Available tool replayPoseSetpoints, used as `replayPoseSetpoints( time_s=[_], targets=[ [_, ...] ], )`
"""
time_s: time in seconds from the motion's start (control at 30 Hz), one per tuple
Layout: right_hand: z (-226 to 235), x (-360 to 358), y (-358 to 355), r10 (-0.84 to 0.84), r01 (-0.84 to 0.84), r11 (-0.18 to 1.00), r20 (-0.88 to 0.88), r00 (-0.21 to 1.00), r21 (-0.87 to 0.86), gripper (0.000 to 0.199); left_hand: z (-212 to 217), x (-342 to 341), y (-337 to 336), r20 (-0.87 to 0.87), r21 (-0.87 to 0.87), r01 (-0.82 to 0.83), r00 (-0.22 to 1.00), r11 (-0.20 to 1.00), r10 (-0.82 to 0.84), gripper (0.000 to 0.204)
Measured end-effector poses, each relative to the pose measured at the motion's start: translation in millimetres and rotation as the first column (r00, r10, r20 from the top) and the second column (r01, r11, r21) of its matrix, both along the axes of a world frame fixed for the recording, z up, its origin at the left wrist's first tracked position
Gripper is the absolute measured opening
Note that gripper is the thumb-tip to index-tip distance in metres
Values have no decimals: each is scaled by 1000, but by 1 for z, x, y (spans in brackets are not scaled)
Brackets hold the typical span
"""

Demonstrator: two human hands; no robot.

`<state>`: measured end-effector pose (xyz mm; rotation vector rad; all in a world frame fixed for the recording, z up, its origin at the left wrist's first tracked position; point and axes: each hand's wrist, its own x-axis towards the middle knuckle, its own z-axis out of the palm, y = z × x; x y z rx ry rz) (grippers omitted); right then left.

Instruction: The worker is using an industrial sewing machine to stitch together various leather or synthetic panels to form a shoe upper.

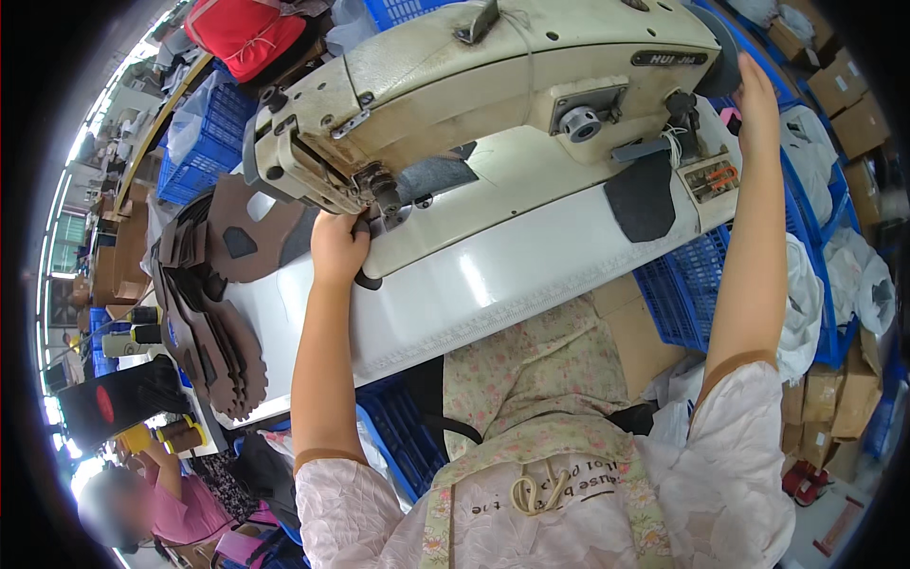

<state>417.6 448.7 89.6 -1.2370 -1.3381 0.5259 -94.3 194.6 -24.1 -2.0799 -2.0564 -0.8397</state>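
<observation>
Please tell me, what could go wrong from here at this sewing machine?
The left hand is close to the needle end; a pinch seems possible if the right hand, at the handwheel, turns it. The stacked brown pieces lie at the table's left end and could perhaps slide off.

Red cloth near a blue basket; cardboard boxes at far right.

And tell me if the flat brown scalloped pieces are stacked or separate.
Stacked: the flat brown scalloped pieces overlap in layers, several edges showing.
</observation>
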Motion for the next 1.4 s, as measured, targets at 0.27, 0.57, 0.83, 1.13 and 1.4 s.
replayPoseSetpoints(
  time_s=[0.27, 0.57, 0.83, 1.13, 1.4],
  targets=[
    [10, 25, 28, -15, 6, 998, 166, 986, 55, 56, 6, 3, -3, -18, -41, -26, 1000, 999, 26, 34],
    [-62, 40, 1, -35, -22, 984, 317, 948, 176, 41, 9, 8, -3, 34, 38, 26, 999, 999, -27, 26],
    [-22, 23, 2, -177, 207, 978, 408, 896, -31, 53, 7, 5, -5, 46, 38, -2, 999, 999, 0, 25],
    [-30, 50, -14, -51, -4, 983, 295, 954, 183, 41, -16, -17, -5, -127, -211, -205, 975, 956, 181, 37],
    [-86, 99, -67, 305, -257, 947, 785, 539, -191, 23, -10, -25, 1, 62, -229, -79, 994, 970, 95, 29]
  ],
)
